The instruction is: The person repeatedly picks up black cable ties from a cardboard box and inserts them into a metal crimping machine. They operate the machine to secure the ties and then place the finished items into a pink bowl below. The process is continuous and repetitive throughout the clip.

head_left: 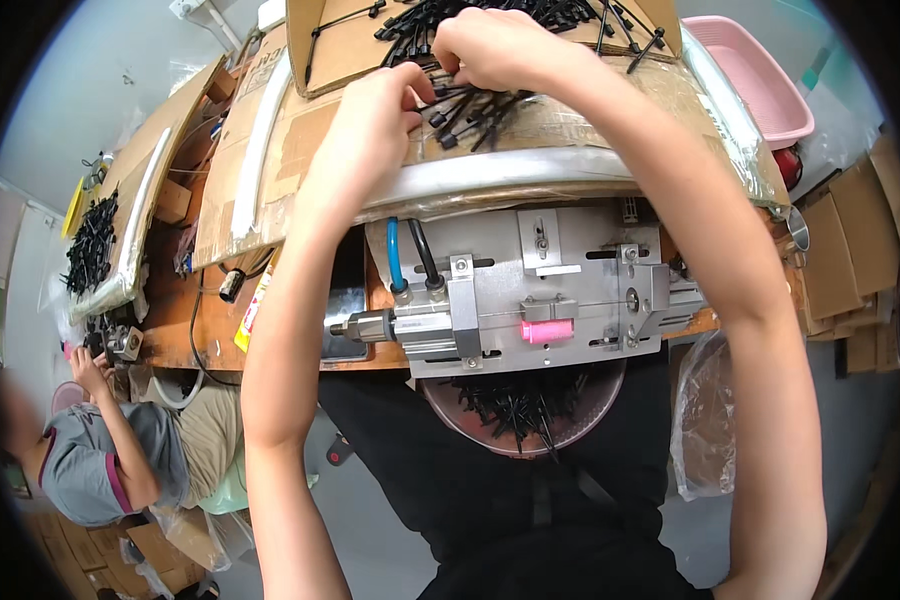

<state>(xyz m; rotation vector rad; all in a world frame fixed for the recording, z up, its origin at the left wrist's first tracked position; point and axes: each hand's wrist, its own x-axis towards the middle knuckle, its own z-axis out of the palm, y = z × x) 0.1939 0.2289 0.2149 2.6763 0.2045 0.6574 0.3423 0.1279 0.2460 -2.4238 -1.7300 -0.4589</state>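
Note:
Both arms reach over the metal fixture to a pile of thin black plastic parts (485, 115) with thicker heads, lying on tape-covered cardboard. At the pile's left edge my left hand (378, 110) is closed, its fingers curled against the parts; what lies between the fingertips is too small to make out. My right hand (495, 50) is bent down over the pile, fingertips pressed together among the black stems. Its fingers partly hide what they grip. More such parts fill an open cardboard box (345, 55) behind.
The metal fixture (500, 300) has a pink block (547, 331) and blue and black hoses. Below it, a bowl (595, 405) of black parts sits by my lap. A pink basket (750, 80) stands far right. At left, a co-worker (110, 450) sits near another black pile (90, 240).

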